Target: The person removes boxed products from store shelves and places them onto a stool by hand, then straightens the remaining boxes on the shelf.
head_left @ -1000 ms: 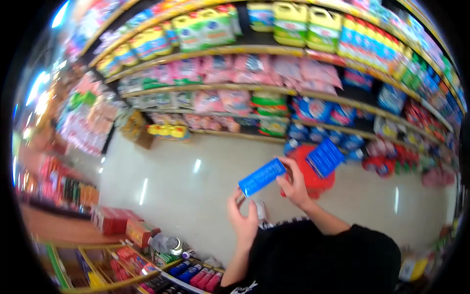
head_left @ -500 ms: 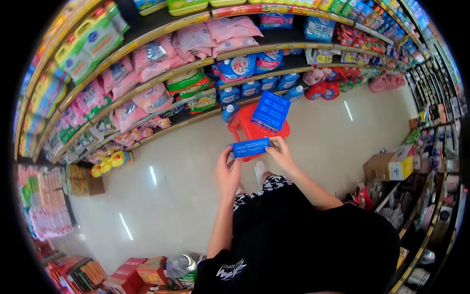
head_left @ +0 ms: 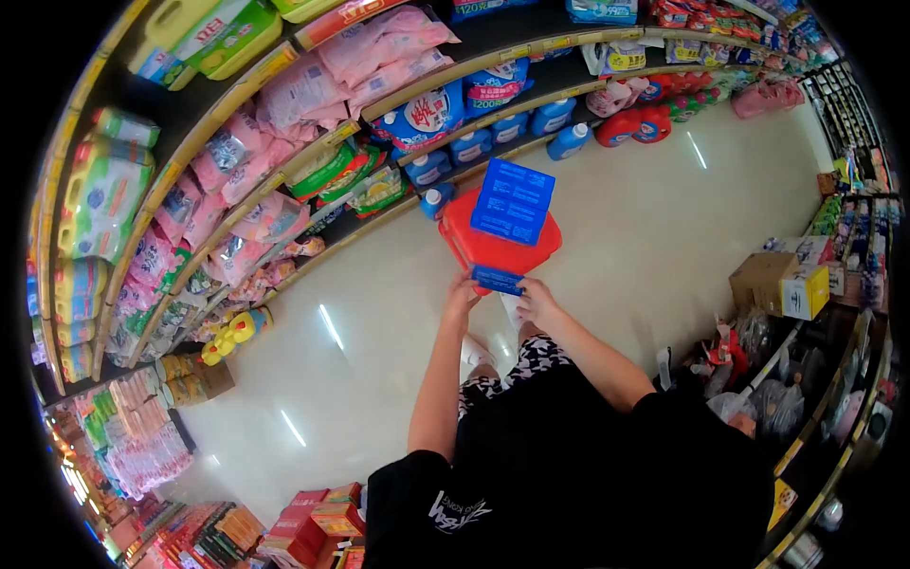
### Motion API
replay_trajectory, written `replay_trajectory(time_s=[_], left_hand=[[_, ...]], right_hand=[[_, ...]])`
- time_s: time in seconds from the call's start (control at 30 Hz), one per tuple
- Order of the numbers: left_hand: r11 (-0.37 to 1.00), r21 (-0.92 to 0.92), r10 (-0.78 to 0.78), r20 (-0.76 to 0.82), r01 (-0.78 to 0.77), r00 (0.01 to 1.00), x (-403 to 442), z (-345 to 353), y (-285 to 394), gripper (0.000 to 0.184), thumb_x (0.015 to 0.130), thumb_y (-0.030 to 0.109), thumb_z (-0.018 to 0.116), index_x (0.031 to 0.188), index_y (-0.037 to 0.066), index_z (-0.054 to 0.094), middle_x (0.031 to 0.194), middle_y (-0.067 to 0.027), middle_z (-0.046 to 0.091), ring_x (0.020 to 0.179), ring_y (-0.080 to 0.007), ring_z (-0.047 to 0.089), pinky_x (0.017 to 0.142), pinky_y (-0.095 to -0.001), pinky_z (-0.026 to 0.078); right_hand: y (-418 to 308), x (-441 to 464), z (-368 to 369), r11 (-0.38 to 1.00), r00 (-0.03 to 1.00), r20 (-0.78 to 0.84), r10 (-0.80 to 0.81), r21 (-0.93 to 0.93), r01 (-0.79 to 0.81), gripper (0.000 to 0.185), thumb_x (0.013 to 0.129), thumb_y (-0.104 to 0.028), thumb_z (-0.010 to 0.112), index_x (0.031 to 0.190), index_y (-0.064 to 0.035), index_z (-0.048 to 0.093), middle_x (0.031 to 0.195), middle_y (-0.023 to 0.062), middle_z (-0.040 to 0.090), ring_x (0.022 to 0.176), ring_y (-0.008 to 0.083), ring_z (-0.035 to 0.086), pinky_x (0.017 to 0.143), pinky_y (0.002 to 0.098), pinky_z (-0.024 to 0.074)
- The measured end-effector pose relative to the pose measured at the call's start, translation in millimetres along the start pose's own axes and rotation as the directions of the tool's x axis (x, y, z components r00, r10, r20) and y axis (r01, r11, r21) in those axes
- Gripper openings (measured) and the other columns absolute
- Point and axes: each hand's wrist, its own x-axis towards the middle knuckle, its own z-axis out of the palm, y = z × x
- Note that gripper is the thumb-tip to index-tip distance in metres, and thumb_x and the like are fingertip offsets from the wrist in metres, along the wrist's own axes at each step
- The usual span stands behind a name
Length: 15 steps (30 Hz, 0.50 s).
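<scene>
Between my hands is a small flat blue box [head_left: 498,280] with pale print on its face. My left hand [head_left: 462,294] has its fingers closed on the left end. At the right end, my right hand [head_left: 536,302] grips the box with fingers and thumb. Just beyond them a larger blue box [head_left: 514,201] with rows of white print lies on top of a red plastic object [head_left: 464,237] on the floor. Whether the red object is a stool or a basket I cannot tell.
Curved-looking shelves [head_left: 313,137] ahead carry pink bags [head_left: 303,90], detergent bags [head_left: 422,114] and blue bottles [head_left: 569,140]. Yellow-capped bottles [head_left: 237,332] stand on the pale tiled floor [head_left: 360,379] at left. A cardboard carton [head_left: 763,282] sits at right.
My view has turned and shifted, so the shelves appear moved left. The small box has tilted and now sits lower against the red object's near edge in view; both hands still hold it.
</scene>
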Motion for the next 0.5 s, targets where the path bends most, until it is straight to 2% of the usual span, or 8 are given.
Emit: replay_trajectory(time_s=[0.1, 0.2, 0.3, 0.4, 0.5], left_hand=[[0.997, 0.003, -0.081, -0.04, 0.081, 0.996, 55, 2, -7, 0.059, 0.083, 0.021, 0.054, 0.139, 0.01, 0.043, 0.139, -0.0097, 0.046, 0.128, -0.0242, 0.04, 0.101, -0.0478, 0.036], [0.981, 0.069, -0.177, -0.073, 0.182, 0.982, 99, 8, -5, 0.058, 0.083, 0.021, 0.05, 0.14, 0.012, 0.041, 0.141, -0.0082, 0.041, 0.134, -0.0253, 0.031, 0.103, -0.0547, 0.032], [0.979, 0.141, -0.146, -0.031, 0.149, 0.989, 146, 3, -17, 0.059, 0.083, 0.022, 0.047, 0.141, 0.013, 0.039, 0.142, -0.0084, 0.039, 0.137, -0.0258, 0.028, 0.103, -0.055, 0.032], [0.992, -0.048, -0.12, -0.066, 0.117, 0.991, 159, 7, -13, 0.061, 0.083, 0.022, 0.046, 0.142, 0.013, 0.037, 0.144, -0.0085, 0.038, 0.137, -0.0265, 0.028, 0.103, -0.0552, 0.032], [0.978, -0.162, -0.15, -0.099, 0.132, 0.984, 167, 0, -30, 0.063, 0.082, 0.023, 0.047, 0.143, 0.014, 0.036, 0.144, -0.0084, 0.037, 0.138, -0.0269, 0.027, 0.103, -0.0565, 0.033]], right_hand=[[-2, 50, 1, 0.974, 0.995, -0.016, 0.096, 0.208, -0.091, 0.048, 0.076, -0.033, 0.062, 0.119, -0.0156, 0.049, 0.113, 0.0016, 0.05, 0.116, 0.0202, 0.04, 0.101, 0.0461, 0.0317], [-26, 67, 9, 0.945, 0.994, 0.02, 0.108, 0.308, -0.109, 0.044, 0.076, -0.031, 0.06, 0.116, -0.0157, 0.05, 0.115, -0.0004, 0.051, 0.121, 0.02, 0.036, 0.104, 0.0446, 0.0296], [-23, 118, 1, 0.936, 0.992, 0.029, 0.119, 0.33, -0.122, 0.035, 0.077, -0.027, 0.057, 0.11, -0.0148, 0.053, 0.116, -0.0007, 0.052, 0.12, 0.0212, 0.039, 0.102, 0.0434, 0.0323], [-31, 126, 1, 0.908, 0.996, 0.023, 0.089, 0.409, -0.091, 0.026, 0.077, -0.024, 0.055, 0.101, -0.0134, 0.055, 0.113, -0.0004, 0.052, 0.115, 0.0227, 0.045, 0.099, 0.0421, 0.036], [-46, 107, 6, 0.899, 0.996, 0.036, 0.088, 0.428, -0.095, 0.02, 0.075, -0.02, 0.056, 0.094, -0.0125, 0.054, 0.107, 0.0002, 0.053, 0.109, 0.0223, 0.05, 0.096, 0.0417, 0.0392]])
